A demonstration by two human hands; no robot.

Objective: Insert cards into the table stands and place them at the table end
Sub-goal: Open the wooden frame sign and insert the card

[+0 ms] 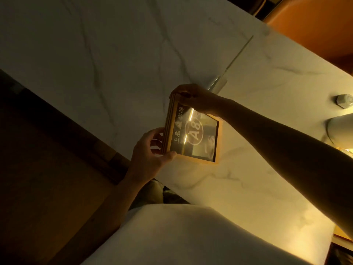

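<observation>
Wood-framed stand (193,133) with a dark card (196,134) marked "A8" sits between your hands above the marble table (95,54). Your left hand (150,153) is closed on the stand's lower corner; your right hand (194,97) pinches its upper corner. A clear upright panel (235,58) stands on the table just beyond your right hand. A small white object (343,101) lies well apart at the right edge. An orange chair (315,25) stands past the far corner.
</observation>
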